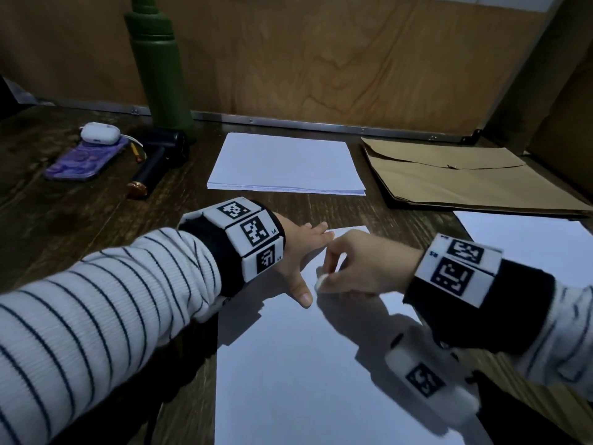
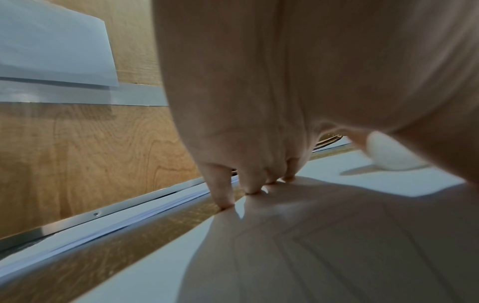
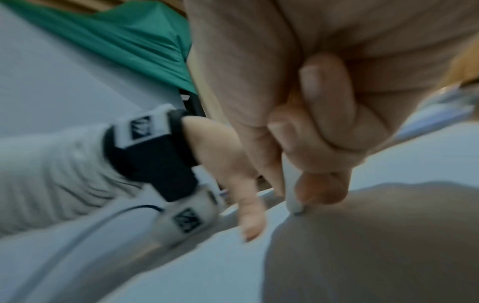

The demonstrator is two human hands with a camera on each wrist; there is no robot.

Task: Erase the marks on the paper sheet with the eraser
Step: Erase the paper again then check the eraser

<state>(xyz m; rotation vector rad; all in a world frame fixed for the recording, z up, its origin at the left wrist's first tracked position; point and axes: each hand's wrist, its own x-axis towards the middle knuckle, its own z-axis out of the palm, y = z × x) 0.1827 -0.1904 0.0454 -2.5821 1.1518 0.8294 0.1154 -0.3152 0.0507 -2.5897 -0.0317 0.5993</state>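
Paper sheet: the paper sheet (image 1: 288, 364) is white and lies flat on the dark wooden table (image 1: 80, 226), in front of the person; no marks can be made out on it.
Eraser: the eraser (image 1: 320, 282) is small and white, its tip down on the sheet near the far edge, just beside the left thumb.
Left hand: the left hand (image 1: 301, 248) lies flat on the sheet's far left part, fingers straight and spread, fingertips (image 2: 225, 202) pressing at the edge.
Right hand: the right hand (image 1: 362, 264) pinches the eraser between thumb and bent fingers; the other fingers curl into the palm.
Paper stack: 1 paper stack (image 1: 285, 165) lies beyond the hands, well apart from the sheet.
Envelope: a brown envelope (image 1: 465, 178) lies right of the stack.
Bottle: a green bottle (image 1: 160, 65) stands upright at the back panel.
Phone: a purple phone (image 1: 83, 162) lies far left, a white earbud case (image 1: 99, 132) resting at its far end.
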